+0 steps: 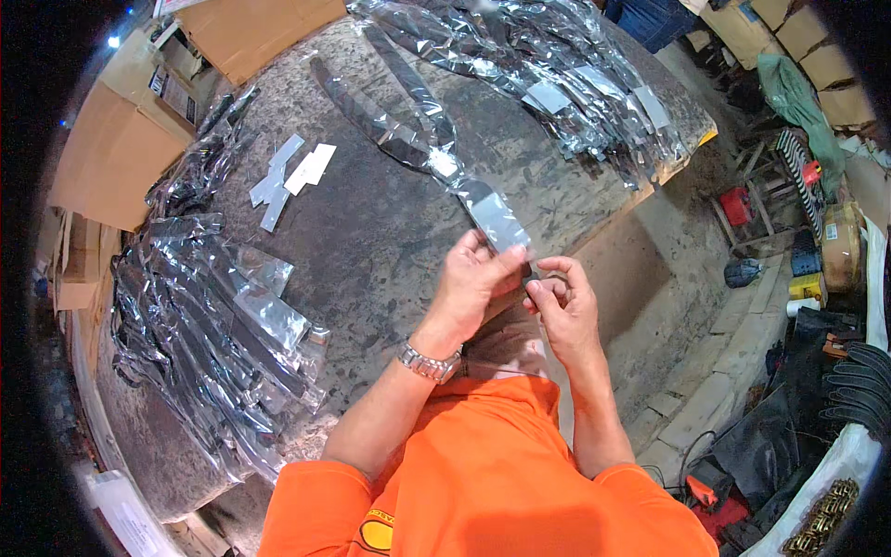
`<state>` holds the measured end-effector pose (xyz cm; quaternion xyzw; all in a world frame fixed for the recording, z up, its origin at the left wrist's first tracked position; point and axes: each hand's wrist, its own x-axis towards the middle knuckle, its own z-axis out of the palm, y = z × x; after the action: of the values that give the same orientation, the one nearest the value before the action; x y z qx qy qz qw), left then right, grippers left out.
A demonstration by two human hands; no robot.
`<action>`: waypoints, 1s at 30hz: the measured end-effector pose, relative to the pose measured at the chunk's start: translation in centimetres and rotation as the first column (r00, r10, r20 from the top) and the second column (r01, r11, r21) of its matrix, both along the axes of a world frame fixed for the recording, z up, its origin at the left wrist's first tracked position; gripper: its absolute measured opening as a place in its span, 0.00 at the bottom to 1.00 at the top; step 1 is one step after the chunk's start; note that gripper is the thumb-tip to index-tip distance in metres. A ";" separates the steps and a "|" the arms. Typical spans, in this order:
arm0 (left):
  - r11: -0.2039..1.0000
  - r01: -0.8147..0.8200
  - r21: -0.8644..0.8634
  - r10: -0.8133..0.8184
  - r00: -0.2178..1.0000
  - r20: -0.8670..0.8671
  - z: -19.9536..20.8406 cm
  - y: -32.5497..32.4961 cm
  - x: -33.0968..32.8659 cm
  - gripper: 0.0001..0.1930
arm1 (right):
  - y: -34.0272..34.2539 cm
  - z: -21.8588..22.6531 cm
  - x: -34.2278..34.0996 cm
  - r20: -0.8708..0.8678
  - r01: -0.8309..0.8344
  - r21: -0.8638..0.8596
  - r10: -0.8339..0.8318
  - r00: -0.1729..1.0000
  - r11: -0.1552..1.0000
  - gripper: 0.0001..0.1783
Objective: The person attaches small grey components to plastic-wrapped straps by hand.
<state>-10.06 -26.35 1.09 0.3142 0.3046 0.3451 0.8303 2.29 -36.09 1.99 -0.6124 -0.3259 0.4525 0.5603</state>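
Close to the table's front edge, my left hand [473,283] grips the near end of a long black strap in a clear plastic sleeve [476,197]. A pale grey card [498,221] shows at that end, just beyond my left fingers. My right hand [564,306] pinches at the very tip of the sleeve, thumb and forefinger together. The sleeve runs away from me toward the table's middle. Past a bright glare spot, two more sleeved black straps [371,116] stretch to the far side. Several loose pale cards [278,181] lie left of them.
Many sleeved black straps are heaped on the left [204,334] and at the far right [566,79] of the dark worn table [371,251]. Cardboard boxes [102,158] stand along the left side. On the right floor are a red container [736,206] and a black bag [761,427].
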 end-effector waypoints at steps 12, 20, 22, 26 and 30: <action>0.997 -0.013 -0.079 0.003 0.992 -0.126 1.3 0.0 0.1 0.08 | -0.5 0.2 0.4 0.012 -0.025 0.063 0.024 1.000 0.998 0.20; 0.989 0.138 -0.049 -0.142 0.986 -0.092 0.0 -0.3 0.1 0.09 | 0.6 0.0 0.7 0.354 0.048 -0.028 -0.035 0.934 0.998 0.10; 0.993 0.111 -0.044 -0.117 0.976 -0.184 0.9 0.1 0.1 0.09 | 0.6 0.2 0.7 0.448 0.068 0.021 -0.070 0.891 0.997 0.08; 0.999 0.044 -0.003 -0.043 0.975 -0.219 1.4 0.8 0.1 0.09 | -1.0 0.0 1.3 0.573 0.090 0.081 -0.120 0.811 0.993 0.08; 0.999 -0.043 0.000 0.042 0.966 -0.255 1.7 1.6 -0.2 0.09 | -3.3 -0.3 2.6 0.364 0.157 -0.053 -0.127 0.923 0.986 0.10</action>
<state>-10.30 -24.76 2.80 0.3469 0.4164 0.3188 0.7776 4.88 -39.35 1.71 -0.7291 -0.3588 0.3039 0.4973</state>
